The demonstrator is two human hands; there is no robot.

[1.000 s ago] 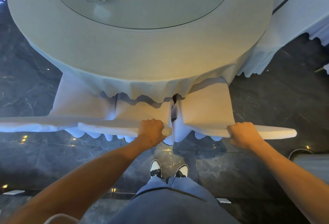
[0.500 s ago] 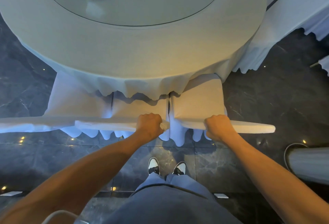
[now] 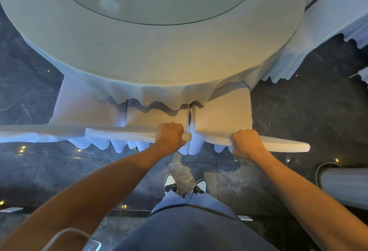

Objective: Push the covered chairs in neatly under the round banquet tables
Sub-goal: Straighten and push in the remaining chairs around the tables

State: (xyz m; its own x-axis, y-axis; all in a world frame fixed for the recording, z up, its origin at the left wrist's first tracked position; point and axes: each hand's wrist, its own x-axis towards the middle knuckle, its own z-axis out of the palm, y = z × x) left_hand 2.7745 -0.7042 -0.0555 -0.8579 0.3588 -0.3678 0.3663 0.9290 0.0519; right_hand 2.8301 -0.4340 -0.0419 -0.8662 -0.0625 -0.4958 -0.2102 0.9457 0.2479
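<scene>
The L hand point(image 3: 169, 135) is clamped on the top rail of the middle chair point(image 3: 155, 118), the R hand point(image 3: 246, 143) on the rt chair point(image 3: 223, 109). Top rails are gripped so both can be pushed and steered w/ seats kept side by side, fronts already under the round table point(image 3: 159, 55) skirt.

Three white-covered chairs stand side by side at the near edge of the round bench point(image 3: 159, 55), the middle chair point(image 3: 155, 118) and right chair point(image 3: 223, 111) parted only by a thin dark slit, their seats tucked under the scalloped tablecloth hem point(image 3: 151, 101), which closes off the space above them. The left hand point(image 3: 170, 136) and right hand point(image 3: 246, 144) take up the near ends of the two backrest tops. Open dark marble floor point(image 3: 298, 115) lies right of the right chair, bounded farther right by another draped chair point(image 3: 310, 47) and, nearer, a grey round-edged object point(image 3: 346, 183).
</scene>
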